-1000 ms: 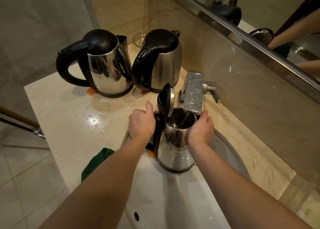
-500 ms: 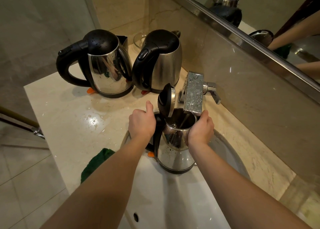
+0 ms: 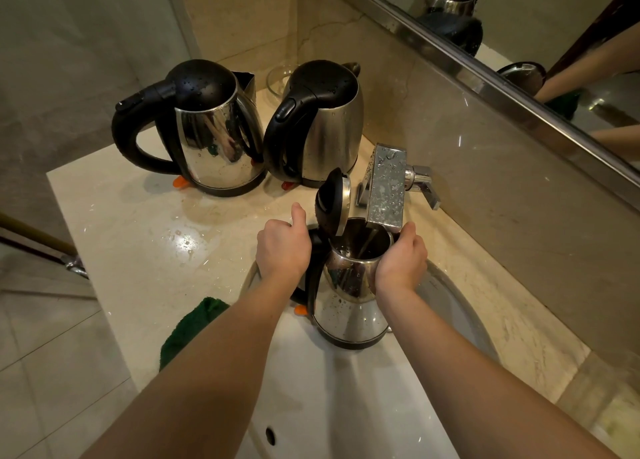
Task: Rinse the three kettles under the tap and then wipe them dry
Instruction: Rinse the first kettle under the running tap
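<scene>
A steel kettle (image 3: 349,314) with its black lid (image 3: 330,202) flipped up stands upright over the white sink (image 3: 363,406), its mouth right under the chrome tap (image 3: 386,184). My left hand (image 3: 282,247) grips its black handle. My right hand (image 3: 401,259) is curled round the upper body at the rim. Two more steel kettles with shut black lids stand on the counter behind, one at the left (image 3: 207,136) and one to its right (image 3: 322,126), both spotted with drops. A dark green cloth (image 3: 188,327) lies at the counter's front edge.
The beige marble counter (image 3: 138,230) is wet in patches. A glass bowl (image 3: 277,79) sits in the back corner behind the kettles. A mirror (image 3: 554,53) runs along the right wall. A metal rail (image 3: 38,243) sticks out at the left, above the tiled floor.
</scene>
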Tool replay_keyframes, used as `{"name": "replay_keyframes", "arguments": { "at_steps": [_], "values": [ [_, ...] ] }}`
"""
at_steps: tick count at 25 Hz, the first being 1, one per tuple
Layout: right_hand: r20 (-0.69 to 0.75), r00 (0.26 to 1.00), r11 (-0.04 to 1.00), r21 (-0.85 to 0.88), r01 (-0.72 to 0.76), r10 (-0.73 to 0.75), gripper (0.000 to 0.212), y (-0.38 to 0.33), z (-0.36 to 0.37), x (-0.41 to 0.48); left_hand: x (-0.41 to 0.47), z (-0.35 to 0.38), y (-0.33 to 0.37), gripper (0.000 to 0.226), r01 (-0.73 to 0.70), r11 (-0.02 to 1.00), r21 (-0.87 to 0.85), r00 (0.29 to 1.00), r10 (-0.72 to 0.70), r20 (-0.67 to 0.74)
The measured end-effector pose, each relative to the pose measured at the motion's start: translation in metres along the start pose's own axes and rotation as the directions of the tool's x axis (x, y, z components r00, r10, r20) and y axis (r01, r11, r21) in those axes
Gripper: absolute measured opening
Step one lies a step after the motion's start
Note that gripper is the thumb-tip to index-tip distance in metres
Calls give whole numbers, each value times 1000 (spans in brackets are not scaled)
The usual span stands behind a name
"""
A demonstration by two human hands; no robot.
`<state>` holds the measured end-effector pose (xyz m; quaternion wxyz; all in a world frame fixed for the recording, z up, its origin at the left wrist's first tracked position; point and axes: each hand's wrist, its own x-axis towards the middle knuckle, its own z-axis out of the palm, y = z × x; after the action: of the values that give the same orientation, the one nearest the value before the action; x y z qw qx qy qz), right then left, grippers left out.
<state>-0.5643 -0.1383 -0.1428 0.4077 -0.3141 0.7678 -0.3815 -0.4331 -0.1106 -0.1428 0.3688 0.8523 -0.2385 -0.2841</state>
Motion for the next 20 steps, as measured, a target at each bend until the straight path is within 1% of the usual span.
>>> {"name": "replay_keyframes", "arguments": {
  "at_steps": [16, 20],
  "values": [
    [11, 1000, 1000, 9, -2, 2, 37, -4, -1, -3, -2, -2, 2, 63, 3, 1000, -4, 1000, -3, 0],
    [14, 1000, 1000, 1, -2, 2, 39, -4, -1, -2, -1, -2, 2, 63, 8, 1000, -4, 1000, -8, 3]
  ]
}}
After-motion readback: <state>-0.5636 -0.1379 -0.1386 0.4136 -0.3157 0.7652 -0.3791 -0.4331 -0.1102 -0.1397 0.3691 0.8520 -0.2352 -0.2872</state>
